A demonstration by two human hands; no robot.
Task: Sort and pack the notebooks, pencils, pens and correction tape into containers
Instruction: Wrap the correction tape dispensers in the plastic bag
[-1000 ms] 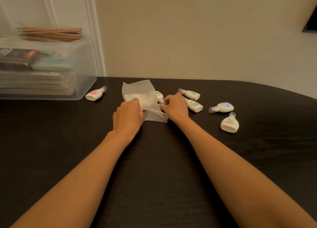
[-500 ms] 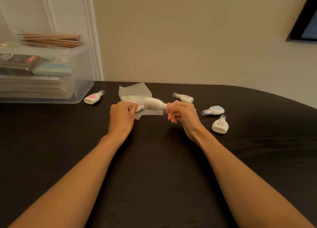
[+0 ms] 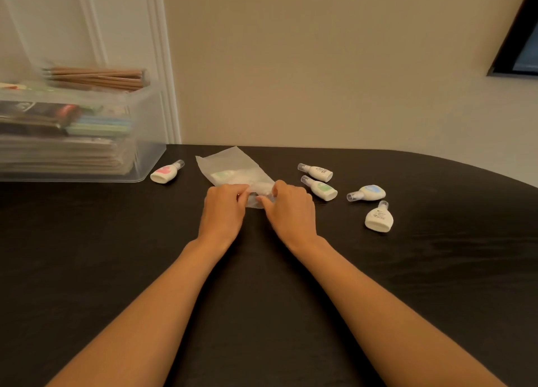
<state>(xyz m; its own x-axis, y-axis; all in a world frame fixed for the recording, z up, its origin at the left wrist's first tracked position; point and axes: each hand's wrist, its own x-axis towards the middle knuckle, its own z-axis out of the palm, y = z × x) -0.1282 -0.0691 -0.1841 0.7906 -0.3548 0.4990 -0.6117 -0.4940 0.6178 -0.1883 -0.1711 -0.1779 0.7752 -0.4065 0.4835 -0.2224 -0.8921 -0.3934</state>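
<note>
A frosted plastic bag [image 3: 233,168] lies on the dark table [image 3: 116,255] with correction tapes showing faintly inside it. My left hand [image 3: 222,212] pinches the bag's near edge, and my right hand [image 3: 291,209] pinches the same edge from the right. Loose correction tapes lie around: a pink one [image 3: 166,172] to the left, a white one [image 3: 316,171], a green one [image 3: 320,188], a blue one [image 3: 367,193] and another white one [image 3: 379,217] to the right.
A clear plastic box [image 3: 145,142] at the far left holds stacked notebooks and pens, with a bundle of brown pencils [image 3: 99,78] on top. A beige wall runs behind the table. The table's far right edge curves.
The white correction tape my right hand held at the bag's mouth half a second ago is now inside the bag. Both hands have dropped to the bag's near edge.
</note>
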